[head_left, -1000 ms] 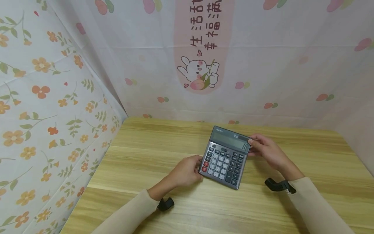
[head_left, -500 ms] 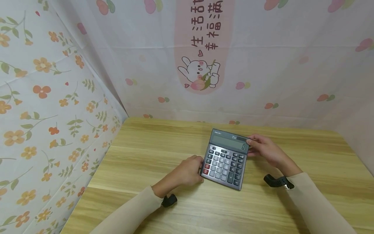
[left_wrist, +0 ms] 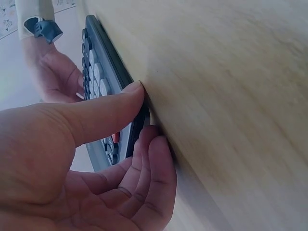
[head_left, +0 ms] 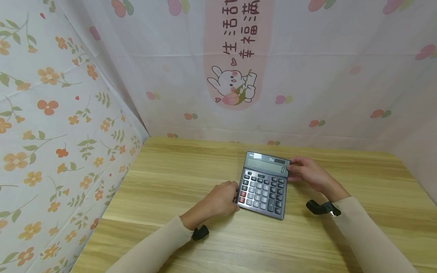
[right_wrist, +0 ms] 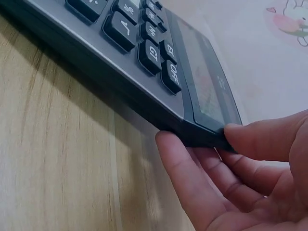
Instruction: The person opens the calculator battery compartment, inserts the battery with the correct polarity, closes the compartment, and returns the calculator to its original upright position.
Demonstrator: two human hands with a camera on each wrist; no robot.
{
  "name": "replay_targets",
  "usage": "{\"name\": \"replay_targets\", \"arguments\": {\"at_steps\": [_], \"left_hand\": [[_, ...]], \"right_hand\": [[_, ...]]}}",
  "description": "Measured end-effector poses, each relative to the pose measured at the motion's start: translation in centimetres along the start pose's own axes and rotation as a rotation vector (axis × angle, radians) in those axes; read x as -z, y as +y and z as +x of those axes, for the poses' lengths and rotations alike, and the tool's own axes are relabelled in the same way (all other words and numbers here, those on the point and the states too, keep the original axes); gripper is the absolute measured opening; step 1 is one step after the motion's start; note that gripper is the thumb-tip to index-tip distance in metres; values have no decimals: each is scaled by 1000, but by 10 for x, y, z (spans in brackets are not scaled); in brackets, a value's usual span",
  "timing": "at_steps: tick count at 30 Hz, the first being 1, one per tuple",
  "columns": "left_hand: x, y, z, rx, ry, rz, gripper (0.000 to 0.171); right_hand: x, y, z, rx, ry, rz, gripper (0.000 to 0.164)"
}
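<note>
A dark grey desk calculator (head_left: 261,194) lies between both hands in the head view, its keys and display facing up and its top turned slightly left. Two red keys show at its lower left, and a 0 stands on the display (head_left: 264,167). My left hand (head_left: 220,199) grips the lower left edge, thumb and fingers on either side of it in the left wrist view. At the upper right corner, my right hand (head_left: 308,173) pinches the calculator (right_wrist: 139,91), thumb at the display side and fingers underneath. In the right wrist view that corner is raised off the table.
The wood-grain table (head_left: 164,189) spreads around the hands. Behind it hangs a pale printed cloth (head_left: 307,76), and a floral cloth (head_left: 68,125) hangs on the left. A black wrist strap (head_left: 322,207) sits by the right sleeve, another (head_left: 200,232) by the left.
The calculator has turned slightly counterclockwise and its top edge has come a little nearer and lower. Both hands have stayed on it, shifting slightly; bright glare now shows on its top edge.
</note>
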State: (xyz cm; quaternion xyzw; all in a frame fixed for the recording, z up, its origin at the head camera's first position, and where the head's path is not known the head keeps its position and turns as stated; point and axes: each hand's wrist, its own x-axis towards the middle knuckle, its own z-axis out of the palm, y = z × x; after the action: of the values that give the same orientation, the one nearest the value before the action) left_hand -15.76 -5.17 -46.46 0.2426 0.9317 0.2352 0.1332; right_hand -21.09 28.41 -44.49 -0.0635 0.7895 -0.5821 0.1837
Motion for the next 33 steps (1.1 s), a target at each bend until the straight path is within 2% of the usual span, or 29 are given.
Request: {"name": "replay_targets", "arguments": {"at_steps": [6, 13, 22, 33], "left_hand": [[9, 12, -3, 13, -22, 38, 41], [9, 19, -3, 26, -22, 87, 43], [8, 21, 0, 36, -27, 53, 44], [6, 24, 2, 24, -28, 56, 48]], "right_hand": [[-1, -1, 3, -11, 15, -22, 45], [0, 0, 8, -42, 39, -67, 46], [0, -2, 12, -39, 44, -104, 50], [2, -2, 11, -34, 51, -120, 53]]}}
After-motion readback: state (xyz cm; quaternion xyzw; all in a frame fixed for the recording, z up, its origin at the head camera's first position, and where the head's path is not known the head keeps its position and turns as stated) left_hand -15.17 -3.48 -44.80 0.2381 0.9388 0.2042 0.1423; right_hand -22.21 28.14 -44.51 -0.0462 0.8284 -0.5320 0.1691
